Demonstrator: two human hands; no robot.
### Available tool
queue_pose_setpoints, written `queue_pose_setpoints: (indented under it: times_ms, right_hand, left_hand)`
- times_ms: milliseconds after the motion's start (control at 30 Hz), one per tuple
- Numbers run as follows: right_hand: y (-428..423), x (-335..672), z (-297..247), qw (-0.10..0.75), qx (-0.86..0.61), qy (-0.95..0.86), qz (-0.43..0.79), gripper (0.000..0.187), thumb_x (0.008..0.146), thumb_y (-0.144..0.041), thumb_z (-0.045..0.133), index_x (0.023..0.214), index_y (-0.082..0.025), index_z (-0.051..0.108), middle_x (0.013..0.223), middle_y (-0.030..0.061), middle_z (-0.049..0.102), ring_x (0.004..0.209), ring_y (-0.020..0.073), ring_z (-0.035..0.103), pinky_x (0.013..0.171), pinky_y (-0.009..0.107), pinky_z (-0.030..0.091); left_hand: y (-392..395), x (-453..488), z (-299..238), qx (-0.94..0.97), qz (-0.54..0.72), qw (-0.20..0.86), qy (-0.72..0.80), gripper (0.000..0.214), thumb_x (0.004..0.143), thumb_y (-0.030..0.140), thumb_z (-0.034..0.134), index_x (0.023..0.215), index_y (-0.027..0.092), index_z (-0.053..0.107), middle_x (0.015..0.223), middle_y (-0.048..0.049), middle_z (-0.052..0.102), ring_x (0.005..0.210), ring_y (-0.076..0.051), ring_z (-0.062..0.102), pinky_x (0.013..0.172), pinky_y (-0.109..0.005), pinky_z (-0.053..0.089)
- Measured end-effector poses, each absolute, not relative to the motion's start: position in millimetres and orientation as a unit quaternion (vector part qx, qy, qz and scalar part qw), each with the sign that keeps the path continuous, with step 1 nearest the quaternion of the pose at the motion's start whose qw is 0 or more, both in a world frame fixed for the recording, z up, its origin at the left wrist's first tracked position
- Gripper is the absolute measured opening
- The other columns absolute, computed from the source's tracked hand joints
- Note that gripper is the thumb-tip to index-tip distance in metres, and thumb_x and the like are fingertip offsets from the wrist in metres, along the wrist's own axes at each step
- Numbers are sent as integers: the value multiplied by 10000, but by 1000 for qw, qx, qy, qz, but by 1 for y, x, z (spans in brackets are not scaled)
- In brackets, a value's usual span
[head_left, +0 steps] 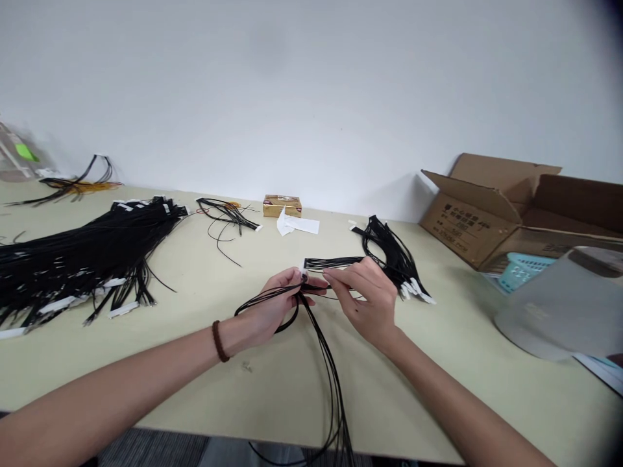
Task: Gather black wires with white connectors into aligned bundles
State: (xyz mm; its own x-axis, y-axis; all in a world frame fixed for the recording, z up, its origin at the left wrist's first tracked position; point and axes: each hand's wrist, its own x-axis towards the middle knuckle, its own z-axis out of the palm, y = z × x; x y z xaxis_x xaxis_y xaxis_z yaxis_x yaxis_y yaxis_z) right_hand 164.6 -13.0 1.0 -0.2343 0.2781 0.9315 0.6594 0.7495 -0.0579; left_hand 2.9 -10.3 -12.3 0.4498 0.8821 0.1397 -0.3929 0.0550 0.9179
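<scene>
In the middle of the head view my left hand (277,301) is closed around a wire harness (325,344) of thin black wires. A white connector (302,266) sticks up at its fingertips, with a row of wires running from it to the right. Other wires loop over the left hand, and a long bunch hangs down past the table's front edge. My right hand (366,295) is just to the right, its thumb and forefinger pinched together at the harness wires. I cannot make out exactly which wire it pinches.
A large pile of black harnesses (97,253) covers the left of the table (204,376). A smaller bundle (392,253) lies right of centre. Loose wires (226,214) and a tissue box (282,205) are behind. At right stand a cardboard box (467,227), teal basket (523,271) and translucent container (559,311).
</scene>
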Motion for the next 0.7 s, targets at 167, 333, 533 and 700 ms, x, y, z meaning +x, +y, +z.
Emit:
queue_pose_setpoints:
  times_ms: [167,333,533,700]
  right_hand:
    - [-11,166,-1,526,-309,-770,-187,110,786,-119,562,807,-194,638,577,-7,594,532,93,445,534,252,349]
    - [-11,167,-1,521,-306,-775,-187,106,786,-123,565,813,-196,637,592,-7,608,543,93,467,540,254,357]
    - [-10,167,0,508,-302,-788,-173,126,790,-121,556,833,-208,636,679,-1,656,601,103,529,572,267,383]
    - [-12,166,1,514,-287,-789,-176,152,782,-100,561,845,-216,634,682,-10,662,591,100,531,569,265,393]
  left_hand:
    - [-10,2,-12,510,458,687,239,293,846,360,448,892,129,624,1010,-126,642,919,-214,587,702,-280,397]
    - [-10,3,-11,512,456,684,250,262,850,344,446,886,135,601,1003,-119,639,934,-218,584,709,-287,397]
    - [-9,3,-13,512,465,673,264,267,836,358,469,872,138,616,992,-116,642,916,-212,589,698,-279,401]
    - [-9,4,-12,502,468,678,263,249,832,350,478,851,142,614,970,-106,649,899,-204,592,700,-278,399]
